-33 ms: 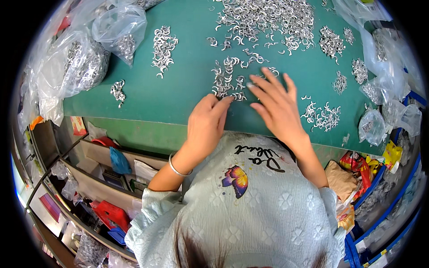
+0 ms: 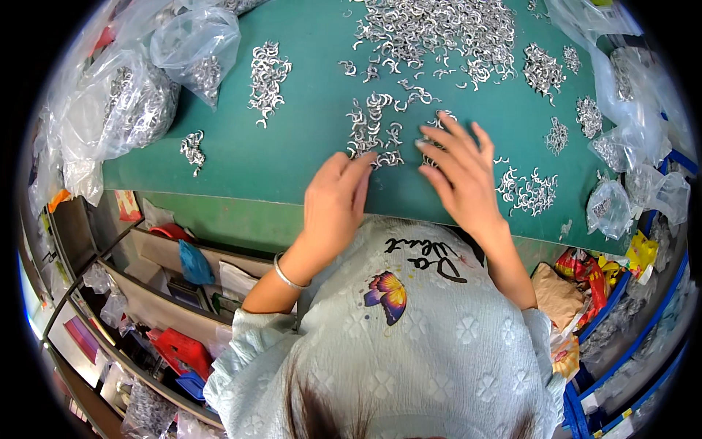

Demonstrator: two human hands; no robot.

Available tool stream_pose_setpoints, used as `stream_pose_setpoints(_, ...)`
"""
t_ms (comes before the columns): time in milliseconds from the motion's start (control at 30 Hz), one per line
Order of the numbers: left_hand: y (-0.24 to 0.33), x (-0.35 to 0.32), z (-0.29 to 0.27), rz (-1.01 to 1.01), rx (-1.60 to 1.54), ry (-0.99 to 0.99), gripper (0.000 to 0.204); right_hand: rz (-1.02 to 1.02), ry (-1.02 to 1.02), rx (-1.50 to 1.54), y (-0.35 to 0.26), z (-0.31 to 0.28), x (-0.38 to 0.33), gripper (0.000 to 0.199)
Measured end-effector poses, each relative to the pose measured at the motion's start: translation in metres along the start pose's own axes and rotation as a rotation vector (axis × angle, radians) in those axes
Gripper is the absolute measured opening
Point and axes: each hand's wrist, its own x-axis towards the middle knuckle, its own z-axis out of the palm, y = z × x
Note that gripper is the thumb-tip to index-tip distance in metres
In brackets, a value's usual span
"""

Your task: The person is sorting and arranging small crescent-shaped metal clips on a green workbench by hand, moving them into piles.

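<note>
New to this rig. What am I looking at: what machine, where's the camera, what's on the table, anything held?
No machine: these are a person's bare left hand and right hand. The camera sits on the person's head, looking down; its fisheye lens bends straight edges.

On the green table lie small curved metal pieces: a big pile at the far side, smaller piles around it, and clear plastic bags at both sides.

The left fingertips are at a loose cluster; I can't tell whether they pinch a piece. The right hand is open near more pieces, with nothing visibly gripped.
</note>
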Motion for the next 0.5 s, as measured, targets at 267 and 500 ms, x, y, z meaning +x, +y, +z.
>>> stream_pose_setpoints(267,0.003,0.006,0.004,0.054,0.015,-0.034,0.029,0.030,-0.150,0.026,-0.018,0.004,0.018,0.047)
stream_pose_setpoints(500,0.002,0.033,-0.004,-0.032,0.073,0.070,0.029,0.067,0.022,0.063,-0.003,0.003,0.042,0.049)
